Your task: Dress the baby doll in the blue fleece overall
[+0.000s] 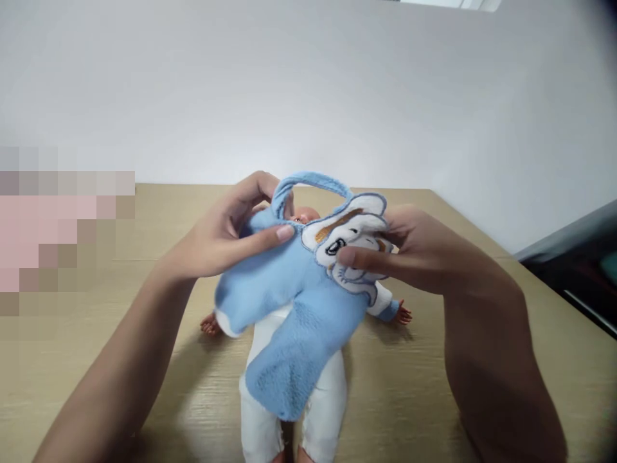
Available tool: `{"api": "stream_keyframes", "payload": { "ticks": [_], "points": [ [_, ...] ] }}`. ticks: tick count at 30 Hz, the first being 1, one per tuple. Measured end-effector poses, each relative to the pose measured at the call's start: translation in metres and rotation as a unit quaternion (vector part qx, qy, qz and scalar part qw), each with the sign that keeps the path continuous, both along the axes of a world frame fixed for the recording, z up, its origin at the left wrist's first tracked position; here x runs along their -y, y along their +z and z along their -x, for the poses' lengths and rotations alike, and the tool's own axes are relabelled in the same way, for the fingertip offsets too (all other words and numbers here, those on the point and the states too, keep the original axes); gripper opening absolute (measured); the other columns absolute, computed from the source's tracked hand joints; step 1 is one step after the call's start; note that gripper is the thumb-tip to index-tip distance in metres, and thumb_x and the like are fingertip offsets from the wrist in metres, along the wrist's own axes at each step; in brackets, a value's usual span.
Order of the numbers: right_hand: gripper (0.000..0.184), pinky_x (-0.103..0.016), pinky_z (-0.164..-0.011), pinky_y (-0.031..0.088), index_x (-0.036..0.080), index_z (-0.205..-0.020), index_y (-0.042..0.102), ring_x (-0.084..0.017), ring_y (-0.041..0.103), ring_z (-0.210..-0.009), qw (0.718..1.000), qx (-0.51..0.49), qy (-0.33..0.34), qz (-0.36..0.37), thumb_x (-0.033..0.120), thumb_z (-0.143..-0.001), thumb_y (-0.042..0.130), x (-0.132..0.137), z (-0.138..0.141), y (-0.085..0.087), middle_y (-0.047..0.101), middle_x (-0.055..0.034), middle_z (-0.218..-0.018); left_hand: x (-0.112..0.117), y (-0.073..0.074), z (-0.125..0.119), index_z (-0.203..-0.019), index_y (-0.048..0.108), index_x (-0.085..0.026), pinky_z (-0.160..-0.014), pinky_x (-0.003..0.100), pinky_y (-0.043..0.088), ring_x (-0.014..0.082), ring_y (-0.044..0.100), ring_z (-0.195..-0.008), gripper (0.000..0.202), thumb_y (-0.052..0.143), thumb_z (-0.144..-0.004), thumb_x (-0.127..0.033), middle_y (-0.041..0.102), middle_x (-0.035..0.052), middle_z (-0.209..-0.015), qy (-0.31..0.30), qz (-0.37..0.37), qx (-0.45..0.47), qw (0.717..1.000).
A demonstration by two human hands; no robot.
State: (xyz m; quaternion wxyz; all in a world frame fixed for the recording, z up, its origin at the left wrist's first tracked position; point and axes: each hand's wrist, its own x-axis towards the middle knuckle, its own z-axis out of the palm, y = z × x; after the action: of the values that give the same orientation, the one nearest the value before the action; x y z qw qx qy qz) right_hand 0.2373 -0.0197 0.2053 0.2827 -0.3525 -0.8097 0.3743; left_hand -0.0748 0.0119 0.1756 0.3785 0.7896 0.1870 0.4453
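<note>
A baby doll (301,216) lies on its back on the wooden table (419,379), head away from me, in white trousers (332,386). Over its chest I hold a light blue fleece garment (294,308) with a blue loop at the top and an embroidered white animal patch (347,241). My left hand (231,228) pinches the garment's left side near the loop. My right hand (409,247) grips its right side at the patch. The doll's small hands (403,314) stick out on both sides; most of its face is hidden behind the garment.
A plain white wall rises behind the table's far edge (202,186). A blurred pink patch (58,225) covers the left side of the view. A dark object (578,257) stands beyond the table's right edge.
</note>
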Motion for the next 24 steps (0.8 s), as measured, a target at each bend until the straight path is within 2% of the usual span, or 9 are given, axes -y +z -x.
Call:
{"api": "stream_keyframes", "payload": {
  "ticks": [3,6,8,13,17,19,20,22,24],
  "points": [
    [0.029,-0.032,-0.089,0.062,0.024,-0.117,0.087,-0.027,0.078,-0.106,0.996,-0.066,-0.018,-0.061,0.048,-0.102,0.085,0.005,0.010,0.000,0.085,-0.0044,-0.114,0.001,-0.001,0.002,-0.096,0.068,-0.026,-0.092,0.035,0.060,0.0255,0.071,-0.110,0.027,0.094,-0.089,-0.027,0.073,0.0048,-0.121,-0.054,0.006,-0.014,0.998],
    [0.034,-0.034,-0.098,0.062,0.025,-0.131,0.082,-0.028,0.076,-0.115,0.994,-0.076,-0.013,-0.076,0.048,-0.106,0.080,0.007,0.017,0.001,0.082,-0.0056,-0.124,0.003,0.000,0.000,-0.095,0.064,-0.026,-0.066,0.028,0.050,0.0174,0.062,-0.081,0.029,0.091,-0.092,-0.031,0.064,0.0008,-0.094,-0.080,0.038,0.009,0.996],
    [0.037,-0.033,-0.096,0.061,0.025,-0.136,0.079,-0.027,0.075,-0.113,0.996,-0.073,0.007,-0.049,0.047,-0.106,0.080,0.009,0.017,0.002,0.082,-0.0053,-0.125,0.003,0.001,-0.002,-0.104,0.068,-0.026,-0.059,0.028,0.043,0.0150,0.055,-0.072,0.022,0.088,-0.097,-0.033,0.058,-0.0013,-0.085,-0.082,0.040,0.021,0.996],
    [0.031,-0.026,-0.072,0.055,0.023,-0.123,0.076,-0.019,0.072,-0.085,0.995,-0.082,0.032,0.041,0.050,-0.107,0.078,0.013,0.015,0.004,0.079,-0.0017,-0.098,0.003,0.007,-0.003,-0.121,0.077,-0.023,-0.061,0.027,0.041,0.0131,0.054,-0.072,0.022,0.083,-0.102,-0.033,0.063,0.0000,-0.085,-0.091,0.015,0.019,0.996],
    [0.024,-0.025,-0.077,0.053,0.023,-0.115,0.078,-0.018,0.069,-0.087,0.997,-0.075,0.001,-0.017,0.046,-0.108,0.077,0.009,0.021,0.003,0.078,-0.0009,-0.099,0.007,0.009,-0.005,-0.101,0.080,-0.021,-0.076,0.031,0.054,0.0190,0.066,-0.089,0.016,0.080,-0.106,-0.036,0.072,0.0066,-0.097,-0.115,-0.023,-0.058,0.991],
    [0.026,-0.025,-0.077,0.053,0.022,-0.112,0.080,-0.018,0.068,-0.088,0.997,-0.065,-0.012,-0.029,0.048,-0.108,0.075,0.006,0.022,0.002,0.077,-0.0015,-0.099,0.008,0.007,-0.008,-0.095,0.075,-0.023,-0.084,0.032,0.058,0.0203,0.070,-0.098,0.022,0.072,-0.111,-0.038,0.073,0.0075,-0.102,-0.096,-0.010,-0.035,0.995],
    [0.028,-0.025,-0.075,0.053,0.022,-0.113,0.080,-0.019,0.068,-0.087,0.998,-0.058,-0.012,-0.020,0.049,-0.108,0.075,0.005,0.021,0.002,0.077,-0.0016,-0.099,0.008,0.005,-0.009,-0.097,0.072,-0.024,-0.083,0.031,0.058,0.0194,0.070,-0.097,0.024,0.066,-0.115,-0.039,0.072,0.0067,-0.101,-0.093,0.008,-0.005,0.996],
    [0.029,-0.025,-0.070,0.051,0.023,-0.116,0.081,-0.018,0.066,-0.083,0.999,-0.030,0.019,0.019,0.050,-0.105,0.079,0.004,0.016,0.003,0.076,-0.0010,-0.098,0.007,0.002,-0.009,-0.102,0.066,-0.026,-0.072,0.029,0.057,0.0152,0.066,-0.076,0.026,0.053,-0.120,-0.040,0.067,0.0017,-0.087,-0.110,0.059,0.047,0.991],
    [0.027,-0.024,-0.064,0.048,0.022,-0.109,0.082,-0.016,0.063,-0.077,0.995,0.012,0.081,0.060,0.047,-0.098,0.087,0.003,0.010,0.005,0.072,0.0013,-0.090,0.006,0.003,-0.005,-0.105,0.061,-0.027,-0.058,0.026,0.048,0.0116,0.046,-0.054,0.025,0.049,-0.121,-0.040,0.051,-0.0051,-0.070,-0.134,0.095,0.051,0.985]
  ]
}}
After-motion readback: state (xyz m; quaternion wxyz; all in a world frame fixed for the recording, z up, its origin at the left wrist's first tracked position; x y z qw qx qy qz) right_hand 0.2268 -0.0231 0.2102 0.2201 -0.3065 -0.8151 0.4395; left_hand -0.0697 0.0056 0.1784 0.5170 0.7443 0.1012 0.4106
